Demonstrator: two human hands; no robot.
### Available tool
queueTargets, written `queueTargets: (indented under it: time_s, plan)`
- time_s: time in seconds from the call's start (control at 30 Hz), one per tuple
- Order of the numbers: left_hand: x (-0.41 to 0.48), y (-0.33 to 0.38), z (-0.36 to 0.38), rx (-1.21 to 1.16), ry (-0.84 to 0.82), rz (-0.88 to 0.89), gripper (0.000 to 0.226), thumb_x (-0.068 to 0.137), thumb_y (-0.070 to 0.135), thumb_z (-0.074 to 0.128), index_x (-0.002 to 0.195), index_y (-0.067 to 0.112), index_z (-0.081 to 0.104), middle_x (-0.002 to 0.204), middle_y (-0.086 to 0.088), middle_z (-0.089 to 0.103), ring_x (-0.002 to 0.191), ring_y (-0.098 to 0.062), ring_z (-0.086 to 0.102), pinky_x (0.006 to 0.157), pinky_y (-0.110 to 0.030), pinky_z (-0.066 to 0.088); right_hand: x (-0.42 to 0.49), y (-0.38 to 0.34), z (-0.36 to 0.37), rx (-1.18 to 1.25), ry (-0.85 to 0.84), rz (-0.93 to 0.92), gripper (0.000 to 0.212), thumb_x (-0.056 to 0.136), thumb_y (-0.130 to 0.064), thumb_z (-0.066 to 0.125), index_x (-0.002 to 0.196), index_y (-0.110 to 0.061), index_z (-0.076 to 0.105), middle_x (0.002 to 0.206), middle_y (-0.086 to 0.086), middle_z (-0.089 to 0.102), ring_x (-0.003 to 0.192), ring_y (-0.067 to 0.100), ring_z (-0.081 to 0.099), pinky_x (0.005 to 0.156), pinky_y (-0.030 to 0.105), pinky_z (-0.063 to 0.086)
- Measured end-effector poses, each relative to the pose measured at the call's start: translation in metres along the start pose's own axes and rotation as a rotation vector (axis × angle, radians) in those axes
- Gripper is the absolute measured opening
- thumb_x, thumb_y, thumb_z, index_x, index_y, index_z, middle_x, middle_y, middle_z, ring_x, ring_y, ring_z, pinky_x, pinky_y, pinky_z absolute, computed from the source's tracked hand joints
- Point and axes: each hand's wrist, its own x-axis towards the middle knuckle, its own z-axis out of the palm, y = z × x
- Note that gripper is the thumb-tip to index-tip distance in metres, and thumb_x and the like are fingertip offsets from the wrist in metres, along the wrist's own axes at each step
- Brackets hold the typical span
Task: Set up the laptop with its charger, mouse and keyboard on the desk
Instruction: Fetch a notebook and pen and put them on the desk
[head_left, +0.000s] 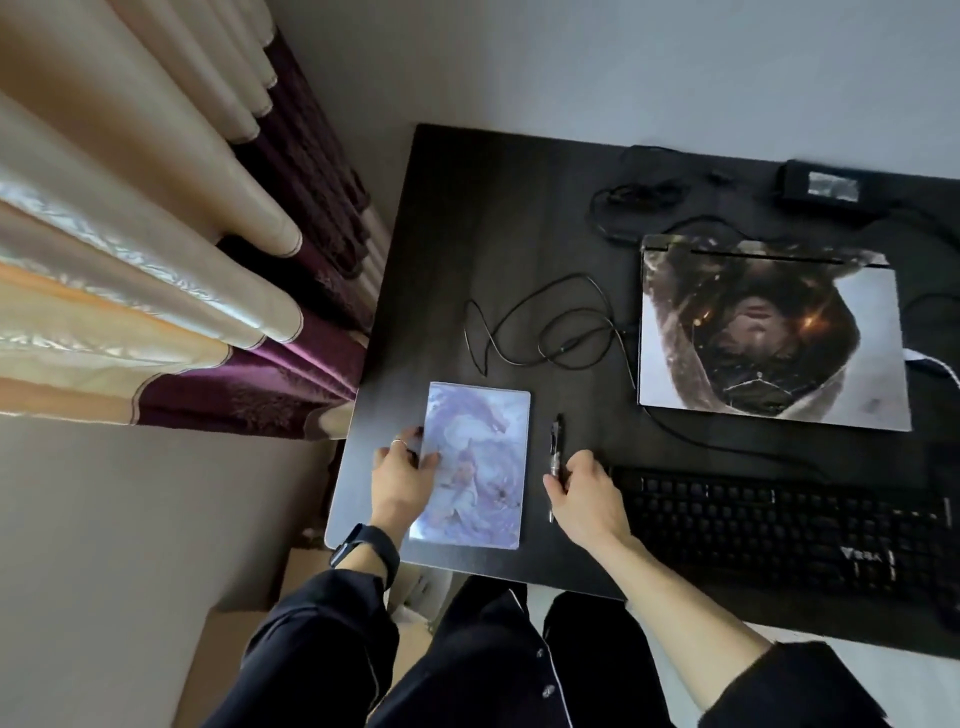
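A shut laptop (769, 332) with a printed picture on its lid lies at the right of the black desk (467, 208). Its charger brick (821, 186) sits at the far right, with black cables (545, 332) looping across the middle. A black keyboard (779, 525) lies along the front edge. My left hand (402, 480) grips the left edge of a purple-patterned notebook (475, 467) near the front left corner. My right hand (584, 493) pinches a black pen (556, 452) lying between notebook and keyboard. No mouse is clearly visible.
Beige and purple curtains (156, 286) hang left of the desk. Cardboard boxes (234, 649) stand on the floor below the desk's left corner. A grey wall runs behind the desk. A white cable end (935, 364) shows at the laptop's right.
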Motion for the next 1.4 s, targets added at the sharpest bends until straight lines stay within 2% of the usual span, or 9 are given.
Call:
queueTargets:
  time_s: [0.07, 0.13, 0.23, 0.33, 0.4, 0.77, 1.1, 1.23, 1.4]
  plan:
    - [-0.002, 0.001, 0.002, -0.073, 0.059, -0.026, 0.04, 0.088, 0.025, 0.066, 0.126, 0.021, 0.055, 0.119, -0.01, 0.053, 0.082, 0.001, 0.045, 0.09, -0.023, 0.039, -0.003, 0.001, 0.003, -0.009, 0.009, 0.023, 0.033, 0.098, -0.04, 0.054, 0.11, -0.01, 0.046, 0.116, 0.011, 0.059, 0.101, 0.038, 0.064, 0.078, 0.04, 0.049]
    - [-0.003, 0.001, 0.005, -0.111, 0.068, -0.02, 0.039, 0.087, 0.023, 0.067, 0.124, 0.02, 0.055, 0.119, -0.011, 0.05, 0.08, 0.006, 0.043, 0.089, -0.022, 0.038, -0.004, 0.001, 0.004, -0.014, 0.015, 0.04, 0.033, 0.098, -0.041, 0.053, 0.11, -0.011, 0.046, 0.118, 0.011, 0.059, 0.103, 0.039, 0.064, 0.079, 0.041, 0.049]
    - [-0.003, 0.001, 0.006, -0.084, 0.039, -0.006, 0.047, 0.088, 0.022, 0.065, 0.134, 0.024, 0.053, 0.12, -0.006, 0.044, 0.08, -0.002, 0.047, 0.091, -0.022, 0.039, -0.002, -0.001, 0.007, -0.058, 0.024, 0.029, 0.031, 0.098, -0.039, 0.051, 0.111, -0.012, 0.046, 0.119, 0.011, 0.06, 0.103, 0.039, 0.065, 0.079, 0.042, 0.05]
    - [-0.002, -0.001, 0.009, -0.067, 0.043, -0.006, 0.051, 0.09, 0.024, 0.066, 0.139, 0.026, 0.052, 0.117, -0.003, 0.04, 0.089, -0.019, 0.058, 0.095, -0.025, 0.043, 0.003, -0.004, 0.01, -0.082, 0.031, 0.004, 0.028, 0.099, -0.033, 0.05, 0.113, -0.009, 0.046, 0.12, 0.013, 0.061, 0.103, 0.04, 0.065, 0.082, 0.043, 0.051]
    - [-0.003, -0.004, 0.012, -0.074, 0.054, -0.014, 0.053, 0.09, 0.024, 0.067, 0.14, 0.028, 0.052, 0.116, -0.003, 0.039, 0.093, -0.024, 0.059, 0.099, -0.028, 0.044, 0.006, -0.006, 0.011, -0.071, 0.035, -0.003, 0.027, 0.099, -0.031, 0.05, 0.112, -0.008, 0.047, 0.118, 0.014, 0.061, 0.102, 0.041, 0.065, 0.082, 0.043, 0.051]
    - [-0.004, -0.004, 0.016, -0.053, 0.073, -0.01, 0.055, 0.091, 0.023, 0.067, 0.142, 0.026, 0.049, 0.123, -0.006, 0.039, 0.093, -0.022, 0.057, 0.092, -0.023, 0.042, 0.008, 0.003, 0.012, 0.012, 0.003, -0.043, 0.027, 0.1, -0.032, 0.051, 0.113, -0.009, 0.049, 0.119, 0.013, 0.062, 0.105, 0.04, 0.063, 0.085, 0.043, 0.05]
    - [-0.006, -0.004, 0.017, -0.013, 0.059, -0.029, 0.054, 0.093, 0.025, 0.065, 0.144, 0.028, 0.046, 0.125, -0.007, 0.038, 0.083, -0.015, 0.055, 0.085, -0.023, 0.042, 0.005, 0.007, 0.011, 0.063, 0.011, -0.06, 0.027, 0.099, -0.033, 0.054, 0.114, -0.01, 0.05, 0.115, 0.01, 0.062, 0.103, 0.035, 0.064, 0.086, 0.042, 0.051]
    - [-0.008, -0.004, 0.018, -0.005, 0.041, -0.022, 0.054, 0.094, 0.027, 0.064, 0.145, 0.028, 0.044, 0.127, -0.006, 0.037, 0.086, -0.016, 0.055, 0.084, -0.023, 0.043, 0.003, 0.01, 0.011, 0.09, -0.001, -0.052, 0.029, 0.098, -0.034, 0.056, 0.114, -0.011, 0.05, 0.114, 0.008, 0.063, 0.103, 0.032, 0.064, 0.087, 0.042, 0.051]
    - [-0.013, -0.001, 0.018, 0.027, 0.019, -0.025, 0.054, 0.091, 0.023, 0.06, 0.143, 0.024, 0.044, 0.132, -0.007, 0.037, 0.103, -0.027, 0.058, 0.098, -0.038, 0.048, -0.01, 0.015, 0.003, 0.131, -0.016, -0.075, 0.032, 0.097, -0.03, 0.056, 0.124, -0.014, 0.049, 0.116, 0.001, 0.061, 0.104, 0.026, 0.063, 0.089, 0.038, 0.05]
